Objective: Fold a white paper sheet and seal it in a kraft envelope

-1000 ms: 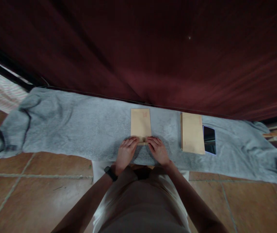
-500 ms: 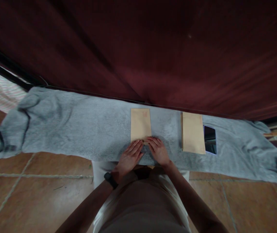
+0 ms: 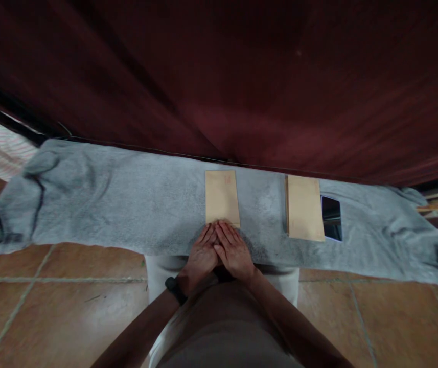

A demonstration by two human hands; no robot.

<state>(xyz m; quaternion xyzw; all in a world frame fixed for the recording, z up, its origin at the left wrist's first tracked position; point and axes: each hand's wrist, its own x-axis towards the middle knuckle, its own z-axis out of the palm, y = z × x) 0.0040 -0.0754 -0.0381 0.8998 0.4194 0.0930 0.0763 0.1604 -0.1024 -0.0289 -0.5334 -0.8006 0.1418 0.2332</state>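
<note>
A tan envelope lies flat on a long grey towel-covered surface straight ahead of me. My left hand and my right hand rest side by side, fingers stretched flat, with the fingertips pressing on the envelope's near edge. Neither hand holds anything. A dark band sits on my left wrist.
A stack of tan envelopes lies to the right on the towel, with a dark phone beside it. A dark red curtain hangs right behind the surface. Terracotta floor tiles spread below.
My hands have come together from either side of the envelope's near edge, and the fingers have flattened out. The envelope has stayed in place.
</note>
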